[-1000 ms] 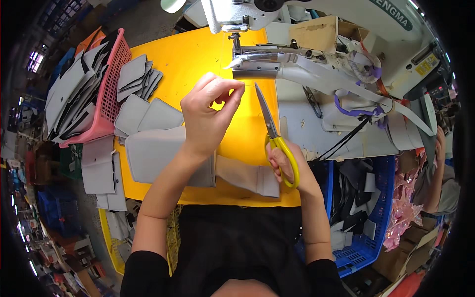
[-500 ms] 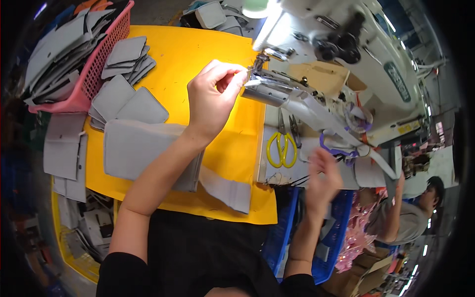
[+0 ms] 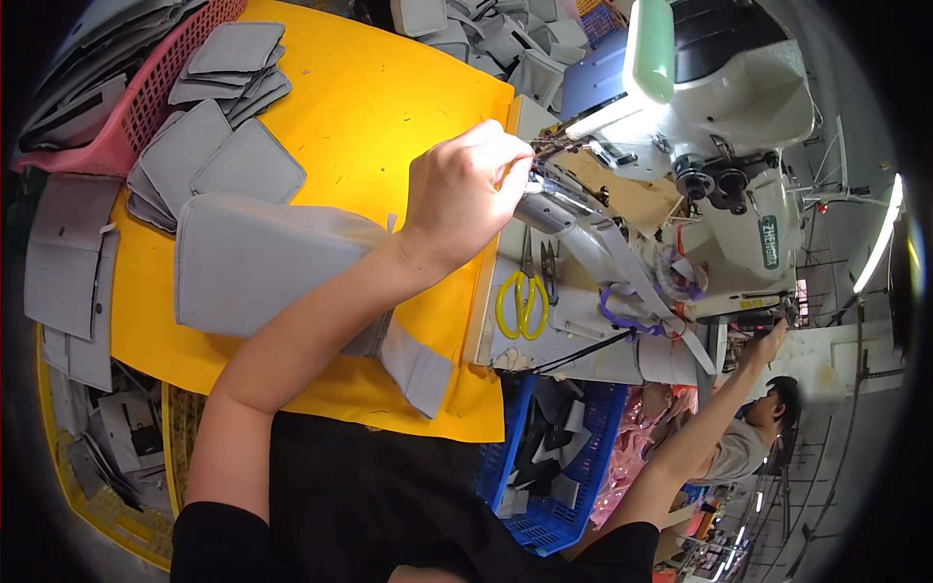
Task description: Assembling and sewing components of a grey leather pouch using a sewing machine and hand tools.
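Observation:
My left hand is at the needle area of a white sewing machine, thumb and forefinger pinched together. Whatever they pinch is too small to make out. Far to the right, my right hand reaches the machine's end, its fingers bent against a dark part there that I cannot identify. Under my left forearm lies a grey sewn fabric piece, with a grey strip sticking out toward me. Yellow-handled scissors rest on the machine's bed, beside small dark snips.
A yellow sheet covers the table. Grey panels lie stacked at left, beside a pink basket of grey pieces. A blue crate and a yellow crate stand below the table's edge. Another person is at right.
My right hand has moved from beside the scissors up and right to the machine's end. My left hand stays pinched at the needle area. The whole view has shifted.

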`<state>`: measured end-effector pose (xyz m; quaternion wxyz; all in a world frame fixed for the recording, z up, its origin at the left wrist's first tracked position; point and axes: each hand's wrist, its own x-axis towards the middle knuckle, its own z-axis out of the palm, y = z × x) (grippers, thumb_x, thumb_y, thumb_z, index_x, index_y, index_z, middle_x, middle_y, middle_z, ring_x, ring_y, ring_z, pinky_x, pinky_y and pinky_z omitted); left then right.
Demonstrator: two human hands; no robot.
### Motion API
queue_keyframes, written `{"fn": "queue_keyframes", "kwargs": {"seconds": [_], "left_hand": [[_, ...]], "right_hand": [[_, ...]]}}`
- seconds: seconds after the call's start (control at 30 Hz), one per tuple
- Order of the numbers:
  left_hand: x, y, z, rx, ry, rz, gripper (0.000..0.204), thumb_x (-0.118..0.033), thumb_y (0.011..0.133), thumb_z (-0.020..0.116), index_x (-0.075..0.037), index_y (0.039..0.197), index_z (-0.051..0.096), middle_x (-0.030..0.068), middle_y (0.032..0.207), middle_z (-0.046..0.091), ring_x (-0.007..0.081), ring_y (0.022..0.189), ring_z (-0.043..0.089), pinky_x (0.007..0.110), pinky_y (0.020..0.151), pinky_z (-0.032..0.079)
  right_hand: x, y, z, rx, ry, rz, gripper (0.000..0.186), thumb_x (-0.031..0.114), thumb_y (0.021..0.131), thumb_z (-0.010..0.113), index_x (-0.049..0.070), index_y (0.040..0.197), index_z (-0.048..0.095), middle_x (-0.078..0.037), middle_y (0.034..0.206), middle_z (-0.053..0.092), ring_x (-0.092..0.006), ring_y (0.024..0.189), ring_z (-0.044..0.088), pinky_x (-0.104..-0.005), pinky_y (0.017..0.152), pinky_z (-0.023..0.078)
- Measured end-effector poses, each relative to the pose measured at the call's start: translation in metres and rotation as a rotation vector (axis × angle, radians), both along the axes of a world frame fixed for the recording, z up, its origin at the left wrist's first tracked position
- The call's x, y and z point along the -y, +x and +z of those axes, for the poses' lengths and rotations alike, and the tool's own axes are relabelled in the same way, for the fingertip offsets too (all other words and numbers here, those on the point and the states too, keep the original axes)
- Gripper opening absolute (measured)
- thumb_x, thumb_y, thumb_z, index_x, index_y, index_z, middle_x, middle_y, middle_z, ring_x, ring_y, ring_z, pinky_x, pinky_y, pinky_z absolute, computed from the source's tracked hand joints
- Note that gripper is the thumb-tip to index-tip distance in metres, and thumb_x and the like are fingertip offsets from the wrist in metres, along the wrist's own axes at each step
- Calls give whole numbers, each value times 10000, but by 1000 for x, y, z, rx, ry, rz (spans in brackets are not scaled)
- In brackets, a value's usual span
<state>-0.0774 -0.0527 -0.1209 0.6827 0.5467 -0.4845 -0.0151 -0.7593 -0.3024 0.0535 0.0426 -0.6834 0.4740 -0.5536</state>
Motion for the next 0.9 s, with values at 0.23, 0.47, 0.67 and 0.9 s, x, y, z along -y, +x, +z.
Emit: {"fn": "queue_keyframes", "kwargs": {"seconds": [0.23, 0.47, 0.67, 0.9], "left_hand": [[4, -2, 1, 33, 28, 10, 68, -47, 849, 649, -66, 820, 708, 22, 761, 613, 189, 545, 521, 315, 530, 422], [6, -3, 1, 22, 21, -7, 65, -36, 848, 652, -59, 824, 708, 20, 758, 621, 184, 537, 517, 312, 525, 419], [4, -3, -1, -57, 24, -65, 56, -25, 845, 658, -51, 822, 703, 17, 741, 616, 174, 534, 510, 309, 525, 415], [5, -4, -1, -65, 50, -70, 58, -23, 846, 655, -47, 814, 697, 24, 744, 622, 178, 544, 522, 310, 531, 421]], "right_hand": [[-4, 29, 67, 26, 362, -48, 480, 394, 1049, 510, -41, 1201, 646, -126, 1122, 698, -205, 922, 633, -290, 886, 472], [-69, 122, 53, -378, -177, -498, 418, 363, 1042, 528, -18, 1158, 654, -147, 1091, 701, -245, 938, 664, -305, 889, 487], [-169, 251, 12, -342, -614, -386, 233, 159, 1029, 521, 0, 1150, 641, -110, 1062, 703, -217, 966, 676, -316, 890, 529], [-223, 345, -38, -303, -533, -142, 156, 74, 1002, 509, 24, 1091, 626, -86, 1040, 687, -179, 938, 644, -294, 874, 508]]}}
